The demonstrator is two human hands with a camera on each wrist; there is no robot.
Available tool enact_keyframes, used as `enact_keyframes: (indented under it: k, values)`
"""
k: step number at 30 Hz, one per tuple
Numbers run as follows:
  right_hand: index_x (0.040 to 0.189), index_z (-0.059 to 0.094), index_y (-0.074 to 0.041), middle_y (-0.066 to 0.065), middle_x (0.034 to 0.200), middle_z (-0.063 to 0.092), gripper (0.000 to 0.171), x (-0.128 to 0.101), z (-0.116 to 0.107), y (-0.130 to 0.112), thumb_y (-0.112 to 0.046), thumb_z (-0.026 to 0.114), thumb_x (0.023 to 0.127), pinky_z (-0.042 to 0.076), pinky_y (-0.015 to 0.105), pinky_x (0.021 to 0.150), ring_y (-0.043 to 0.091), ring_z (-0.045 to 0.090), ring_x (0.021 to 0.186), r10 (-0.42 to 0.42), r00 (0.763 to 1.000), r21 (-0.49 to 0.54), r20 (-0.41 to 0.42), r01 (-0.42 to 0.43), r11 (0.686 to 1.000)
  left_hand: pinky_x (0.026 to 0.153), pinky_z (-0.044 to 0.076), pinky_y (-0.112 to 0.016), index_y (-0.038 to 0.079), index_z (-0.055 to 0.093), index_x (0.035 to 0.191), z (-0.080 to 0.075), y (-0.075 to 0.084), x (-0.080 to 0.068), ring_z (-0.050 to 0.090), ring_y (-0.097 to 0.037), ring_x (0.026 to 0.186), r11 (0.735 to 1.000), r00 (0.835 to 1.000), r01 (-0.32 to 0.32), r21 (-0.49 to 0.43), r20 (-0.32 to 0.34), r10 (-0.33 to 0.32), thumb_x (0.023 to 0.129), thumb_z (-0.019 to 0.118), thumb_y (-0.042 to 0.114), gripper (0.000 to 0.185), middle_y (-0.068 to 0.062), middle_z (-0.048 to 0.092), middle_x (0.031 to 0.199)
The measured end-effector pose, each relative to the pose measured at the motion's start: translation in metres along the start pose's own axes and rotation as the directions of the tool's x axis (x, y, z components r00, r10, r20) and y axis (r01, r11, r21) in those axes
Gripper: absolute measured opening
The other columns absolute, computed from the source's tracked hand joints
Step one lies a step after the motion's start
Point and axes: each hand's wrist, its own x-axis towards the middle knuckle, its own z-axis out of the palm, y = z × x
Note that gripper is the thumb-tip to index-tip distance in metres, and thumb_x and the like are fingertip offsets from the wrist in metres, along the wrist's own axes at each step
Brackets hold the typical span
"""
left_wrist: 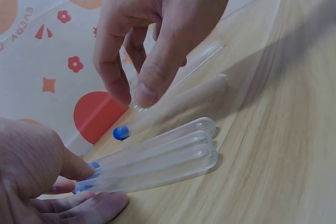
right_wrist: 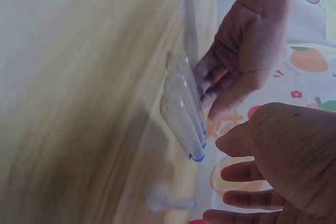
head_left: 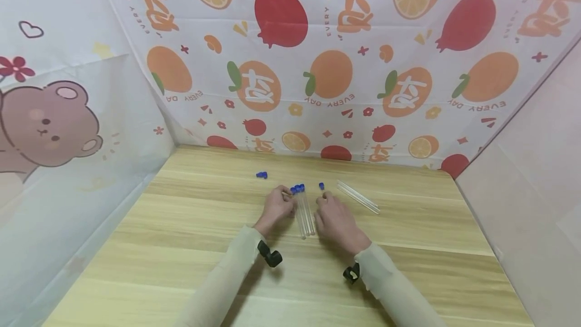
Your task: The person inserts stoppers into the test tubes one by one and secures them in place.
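Three clear test tubes with blue caps (head_left: 306, 216) lie side by side on the wooden table, caps toward the patterned wall. My left hand (head_left: 278, 203) is at their left, its thumb and fingers touching them near the caps, as the left wrist view shows. Another tube with a blue cap (left_wrist: 178, 100) lies slightly apart, to the right of the three. Over that tube hovers my right hand (head_left: 336, 221), fingers bent down and holding nothing. From the head view, most of this tube is hidden beneath the hand; its blue cap (head_left: 321, 185) shows.
Several loose blue caps (head_left: 262, 175) sit together at the back left of the table. Thin clear tubes (head_left: 358, 197), with no blue caps showing, lie to the right of my right hand. Fruit-printed cloth (head_left: 295, 74) rises behind the table's back edge.
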Motion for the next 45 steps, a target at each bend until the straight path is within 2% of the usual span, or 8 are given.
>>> enact_keyframes:
  k: [8, 15, 18, 23, 28, 34, 45]
  values:
    - [0.121, 0.065, 0.002, 0.02, 0.124, 0.063, 0.03, 0.003, -0.011, 0.011, -0.013, 0.06, 0.096, 0.059, 0.047, 0.086, 0.035, 0.063, 0.105, 0.002, 1.0, -0.003, -0.007, -0.002, 1.0, 0.069, 0.062, -0.03, -0.005, 0.06, 0.12, -0.009, -0.005, -0.002, 0.071, -0.022, 0.075, 1.0, 1.0, 0.014, 0.012, -0.014, -0.014, 0.086, 0.067, -0.001, 0.034, -0.022, 0.073, 0.104]
    - [0.115, 0.067, -0.001, 0.017, 0.114, 0.066, 0.026, 0.003, -0.022, 0.026, -0.011, 0.069, 0.091, 0.059, 0.045, 0.068, 0.033, 0.065, 0.094, 0.005, 0.995, -0.054, -0.098, -0.01, 0.998, 0.069, 0.061, -0.031, -0.004, 0.06, 0.12, -0.02, -0.009, -0.006, 0.07, -0.02, 0.075, 0.999, 1.0, 0.003, 0.054, -0.018, -0.002, 0.091, 0.068, 0.008, 0.033, -0.021, 0.074, 0.104]
    - [0.114, 0.067, -0.002, 0.016, 0.11, 0.067, 0.027, 0.004, -0.029, 0.034, -0.013, 0.07, 0.09, 0.058, 0.043, 0.064, 0.032, 0.066, 0.09, 0.007, 0.994, -0.092, -0.113, -0.018, 0.996, 0.067, 0.06, -0.031, -0.003, 0.061, 0.12, -0.026, -0.009, -0.009, 0.07, -0.021, 0.074, 0.997, 0.999, 0.0, 0.074, -0.032, 0.002, 0.092, 0.068, 0.01, 0.032, -0.02, 0.074, 0.103]
    - [0.115, 0.066, -0.001, 0.016, 0.107, 0.067, 0.028, 0.003, -0.037, 0.048, -0.012, 0.071, 0.089, 0.058, 0.044, 0.066, 0.032, 0.065, 0.09, 0.029, 0.996, -0.102, -0.088, -0.038, 0.994, 0.068, 0.058, -0.029, -0.002, 0.064, 0.117, -0.037, -0.016, -0.013, 0.07, -0.022, 0.079, 0.99, 0.997, -0.021, 0.142, -0.066, 0.031, 0.092, 0.068, 0.013, 0.029, -0.018, 0.075, 0.101]
    - [0.11, 0.065, 0.0, 0.017, 0.104, 0.066, 0.024, 0.002, -0.041, 0.06, -0.011, 0.07, 0.089, 0.058, 0.046, 0.066, 0.033, 0.064, 0.089, 0.063, 0.996, -0.097, -0.065, -0.069, 0.993, 0.066, 0.058, -0.029, -0.001, 0.064, 0.118, -0.052, -0.022, -0.017, 0.07, -0.02, 0.076, 0.982, 0.996, -0.037, 0.185, -0.077, 0.052, 0.092, 0.068, 0.012, 0.029, -0.018, 0.075, 0.101]
    - [0.105, 0.066, 0.0, 0.017, 0.104, 0.066, 0.02, -0.002, -0.04, 0.074, -0.009, 0.068, 0.088, 0.058, 0.046, 0.067, 0.034, 0.064, 0.09, 0.079, 0.994, -0.101, -0.075, -0.086, 0.991, 0.066, 0.059, -0.03, -0.002, 0.063, 0.12, -0.07, -0.029, -0.023, 0.071, -0.021, 0.079, 0.978, 0.992, -0.055, 0.2, -0.099, 0.076, 0.091, 0.065, 0.013, 0.032, -0.02, 0.074, 0.104]
    - [0.103, 0.066, 0.003, 0.02, 0.109, 0.064, 0.018, -0.008, -0.039, 0.091, -0.007, 0.065, 0.089, 0.058, 0.049, 0.072, 0.037, 0.062, 0.096, 0.128, 0.992, -0.077, -0.019, -0.13, 0.989, 0.059, 0.058, -0.028, -0.003, 0.059, 0.124, -0.096, -0.046, -0.036, 0.071, -0.023, 0.078, 0.98, 0.992, -0.031, 0.198, -0.117, 0.055, 0.094, 0.063, 0.012, 0.034, -0.024, 0.07, 0.11]
